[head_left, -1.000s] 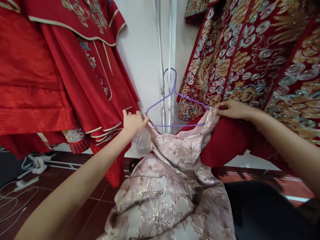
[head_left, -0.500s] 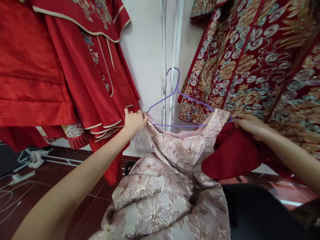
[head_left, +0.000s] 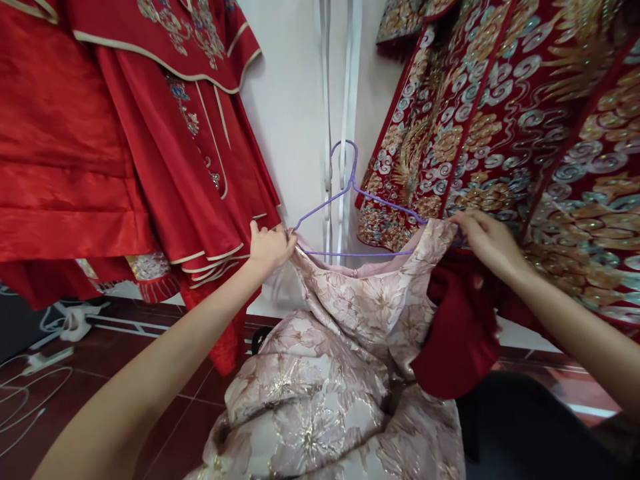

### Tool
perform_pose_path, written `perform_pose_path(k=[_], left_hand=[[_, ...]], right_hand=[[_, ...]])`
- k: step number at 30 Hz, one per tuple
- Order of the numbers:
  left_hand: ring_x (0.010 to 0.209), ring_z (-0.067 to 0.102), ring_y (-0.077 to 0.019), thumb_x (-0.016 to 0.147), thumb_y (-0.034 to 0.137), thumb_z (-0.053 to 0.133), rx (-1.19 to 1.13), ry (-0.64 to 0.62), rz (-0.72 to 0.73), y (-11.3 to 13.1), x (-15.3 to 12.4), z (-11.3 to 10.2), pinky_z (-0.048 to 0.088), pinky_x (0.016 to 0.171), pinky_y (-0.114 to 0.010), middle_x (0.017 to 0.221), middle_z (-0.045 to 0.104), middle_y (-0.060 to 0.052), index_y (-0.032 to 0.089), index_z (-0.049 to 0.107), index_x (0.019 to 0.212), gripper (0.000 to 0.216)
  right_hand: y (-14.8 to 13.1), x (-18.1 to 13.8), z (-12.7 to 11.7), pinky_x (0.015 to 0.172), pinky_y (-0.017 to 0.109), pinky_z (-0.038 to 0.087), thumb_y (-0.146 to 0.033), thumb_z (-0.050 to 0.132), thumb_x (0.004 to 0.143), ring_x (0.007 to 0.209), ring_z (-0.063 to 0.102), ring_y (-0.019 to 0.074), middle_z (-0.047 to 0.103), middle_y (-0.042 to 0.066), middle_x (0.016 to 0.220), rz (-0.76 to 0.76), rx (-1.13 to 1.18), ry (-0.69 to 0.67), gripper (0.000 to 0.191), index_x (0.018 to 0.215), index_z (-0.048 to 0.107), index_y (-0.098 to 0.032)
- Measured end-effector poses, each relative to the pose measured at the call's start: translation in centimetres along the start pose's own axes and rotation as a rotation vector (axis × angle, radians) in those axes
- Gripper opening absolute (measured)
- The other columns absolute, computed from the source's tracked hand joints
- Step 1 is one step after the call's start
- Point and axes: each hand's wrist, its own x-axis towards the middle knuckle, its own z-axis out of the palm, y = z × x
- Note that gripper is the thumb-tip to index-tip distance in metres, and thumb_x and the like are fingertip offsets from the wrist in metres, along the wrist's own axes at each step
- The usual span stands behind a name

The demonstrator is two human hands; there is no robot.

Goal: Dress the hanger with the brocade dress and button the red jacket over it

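A pale pink dress (head_left: 315, 407) with a metallic floral pattern hangs on a thin purple hanger (head_left: 327, 200). My left hand (head_left: 273, 250) is closed on the dress's left shoulder strap, at the hanger's left end. Opposite it, my right hand (head_left: 485, 241) pinches the right strap, which covers the hanger's right end. The neckline is spread between both hands, with the hanger's lower bar crossing it. Bunched folds of the skirt fill the area below. A dark red cloth (head_left: 457, 343) hangs beneath my right hand, beside the bodice.
Red garments (head_left: 190, 153) with pale trim hang at the left. An embroidered dark red garment (head_left: 480, 127) hangs at the right. Pale vertical poles (head_left: 345, 87) stand against the wall behind the hanger. White cables (head_left: 37, 393) lie on the tiled floor; a black surface (head_left: 540, 427) sits lower right.
My right hand has moved slightly left and up, onto the strap, which now covers the hanger's right end. The dark red cloth has swung lower and narrower. My left hand stays at its strap.
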Motion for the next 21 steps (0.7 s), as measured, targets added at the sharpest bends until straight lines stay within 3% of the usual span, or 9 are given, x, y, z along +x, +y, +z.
perform_pose_path(k=[5,9,12,17,21], left_hand=[[0.086,0.064,-0.0342,0.089,0.041,0.030,0.001,-0.006,0.003,0.2,0.1,0.0,0.019,0.096,-0.051,0.087,0.069,-0.022,0.005,0.063,0.096,0.049],[0.086,0.064,-0.0341,0.090,0.037,0.029,0.022,0.001,0.022,0.3,0.0,-0.1,0.018,0.096,-0.052,0.088,0.069,-0.022,0.005,0.064,0.095,0.048],[0.085,0.064,-0.0329,0.090,0.038,0.029,0.044,-0.004,0.016,0.3,0.0,-0.1,0.019,0.096,-0.052,0.087,0.070,-0.020,0.006,0.065,0.094,0.048],[0.082,0.065,-0.0328,0.090,0.036,0.026,0.031,-0.052,0.000,0.2,0.3,-0.3,0.024,0.092,-0.051,0.086,0.070,-0.021,0.007,0.067,0.090,0.050],[0.081,0.066,-0.0300,0.090,0.038,0.026,0.016,-0.116,-0.034,0.1,0.6,-0.6,0.027,0.090,-0.049,0.086,0.071,-0.019,0.010,0.069,0.084,0.051]], right_hand=[[-2.0,0.1,-0.6,0.088,0.034,0.041,-0.057,0.036,0.089,0.097,0.057,0.0242,0.060,0.013,0.107,-0.122,-0.430,-0.133,0.048,0.106,0.061,-0.020],[-4.0,0.2,0.8,0.084,0.044,0.045,-0.070,0.026,0.085,0.103,0.056,0.0326,0.050,0.019,0.122,-0.077,-0.539,-0.156,0.069,0.127,0.046,-0.020],[-5.1,0.4,2.1,0.080,0.047,0.046,-0.065,0.027,0.087,0.105,0.054,0.0371,0.051,0.020,0.120,-0.081,-0.673,-0.167,0.065,0.121,0.051,-0.015],[-5.6,0.6,2.3,0.077,0.040,0.046,-0.037,0.035,0.090,0.107,0.053,0.0346,0.054,0.022,0.115,-0.095,-0.797,-0.126,0.043,0.113,0.057,-0.007],[-5.7,1.1,1.7,0.076,0.041,0.046,-0.045,0.027,0.093,0.096,0.060,0.0329,0.062,0.021,0.106,-0.001,-0.764,-0.166,0.052,0.107,0.063,-0.010]])
